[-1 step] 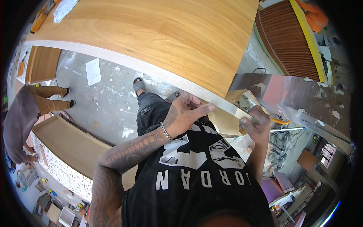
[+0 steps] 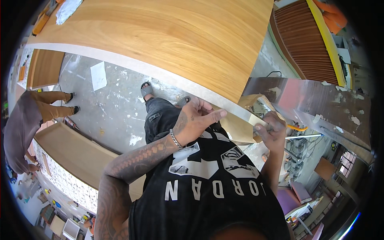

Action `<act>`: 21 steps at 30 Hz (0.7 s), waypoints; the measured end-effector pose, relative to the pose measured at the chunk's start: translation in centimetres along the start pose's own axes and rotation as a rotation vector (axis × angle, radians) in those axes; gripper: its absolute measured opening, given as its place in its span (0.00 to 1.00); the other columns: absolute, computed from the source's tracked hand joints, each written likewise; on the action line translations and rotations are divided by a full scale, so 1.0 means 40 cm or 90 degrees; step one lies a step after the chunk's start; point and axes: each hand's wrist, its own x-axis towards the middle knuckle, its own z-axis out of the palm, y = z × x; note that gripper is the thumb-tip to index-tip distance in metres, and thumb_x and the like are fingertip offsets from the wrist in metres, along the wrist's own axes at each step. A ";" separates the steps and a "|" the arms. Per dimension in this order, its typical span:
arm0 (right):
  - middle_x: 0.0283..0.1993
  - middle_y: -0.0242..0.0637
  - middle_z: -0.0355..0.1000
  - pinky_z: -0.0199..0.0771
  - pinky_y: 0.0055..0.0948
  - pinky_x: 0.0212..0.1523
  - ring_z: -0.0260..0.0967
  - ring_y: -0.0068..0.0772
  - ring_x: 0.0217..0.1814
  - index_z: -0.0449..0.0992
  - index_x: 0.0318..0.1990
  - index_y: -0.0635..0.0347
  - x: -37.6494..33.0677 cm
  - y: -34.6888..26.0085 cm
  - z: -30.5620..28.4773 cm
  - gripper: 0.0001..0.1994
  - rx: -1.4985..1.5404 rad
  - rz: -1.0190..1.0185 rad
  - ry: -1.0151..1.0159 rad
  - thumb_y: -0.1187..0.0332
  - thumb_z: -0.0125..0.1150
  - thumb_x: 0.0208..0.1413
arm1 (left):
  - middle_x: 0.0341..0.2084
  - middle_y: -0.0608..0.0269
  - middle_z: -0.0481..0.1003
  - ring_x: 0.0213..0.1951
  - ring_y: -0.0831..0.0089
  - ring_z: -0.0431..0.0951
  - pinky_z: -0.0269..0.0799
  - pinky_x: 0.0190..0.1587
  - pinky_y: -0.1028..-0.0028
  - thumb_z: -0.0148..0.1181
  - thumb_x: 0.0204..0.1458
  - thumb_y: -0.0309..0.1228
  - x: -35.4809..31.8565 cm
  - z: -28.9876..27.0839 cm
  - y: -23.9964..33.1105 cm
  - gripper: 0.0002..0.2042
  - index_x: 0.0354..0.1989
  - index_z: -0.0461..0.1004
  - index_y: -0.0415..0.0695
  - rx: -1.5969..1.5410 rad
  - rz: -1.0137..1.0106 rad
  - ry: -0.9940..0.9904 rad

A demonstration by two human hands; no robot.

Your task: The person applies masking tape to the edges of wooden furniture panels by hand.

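The left hand (image 2: 196, 120) sits at the centre of the frame, its tattooed forearm rising from the lower left with a metal bracelet (image 2: 175, 139) at the wrist. Its fingers are held together and stretched out toward the right, pressed against the pale edge of the large wooden panel (image 2: 168, 36). The right hand (image 2: 272, 132) is at the right of centre, its forearm coming almost straight up from below; it is curled into a fist around a slim tool with an orange handle (image 2: 297, 128), whose tip I cannot make out. That tool points to the right, its long axis roughly level.

The panel fills the upper middle of the frame. Its near edge runs as a long diagonal from upper left down to right of centre, ending at the corner just by the right hand. A loose tan strip (image 2: 240, 130) hangs below that edge between the two hands.

Below the edge at the left lies open concrete floor (image 2: 116, 108), with a white sheet of paper (image 2: 98, 75) on it. Another person (image 2: 28, 124) bends over at the far left, well apart. A brown surface (image 2: 316, 100) crowds the right.
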 end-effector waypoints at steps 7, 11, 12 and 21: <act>0.26 0.40 0.70 0.63 0.35 0.34 0.63 0.38 0.29 0.74 0.29 0.67 -0.009 0.011 0.008 0.15 0.039 0.029 0.006 0.71 0.78 0.41 | 0.24 0.66 0.74 0.27 0.83 0.72 0.71 0.30 0.82 0.76 0.49 0.43 0.000 0.000 0.003 0.22 0.32 0.72 0.36 -0.005 0.004 -0.013; 0.25 0.40 0.70 0.63 0.34 0.33 0.64 0.37 0.28 0.75 0.29 0.67 -0.009 0.015 0.008 0.14 0.036 0.031 0.007 0.72 0.77 0.42 | 0.24 0.64 0.76 0.27 0.83 0.73 0.70 0.30 0.82 0.75 0.49 0.46 0.004 0.006 -0.003 0.24 0.32 0.73 0.36 0.003 -0.007 -0.005; 0.25 0.40 0.70 0.63 0.33 0.33 0.64 0.37 0.28 0.75 0.29 0.67 -0.010 0.015 0.008 0.13 0.034 0.030 0.007 0.72 0.77 0.42 | 0.24 0.64 0.76 0.27 0.83 0.73 0.70 0.30 0.82 0.75 0.49 0.46 0.005 0.006 -0.001 0.24 0.32 0.73 0.36 0.004 -0.009 -0.008; 0.26 0.38 0.71 0.65 0.31 0.33 0.66 0.35 0.28 0.77 0.30 0.67 -0.001 0.038 0.032 0.11 0.041 0.086 -0.026 0.72 0.74 0.45 | 0.26 0.60 0.78 0.28 0.77 0.79 0.75 0.33 0.81 0.69 0.52 0.53 0.031 0.032 0.030 0.28 0.34 0.75 0.34 -0.027 -0.212 -0.072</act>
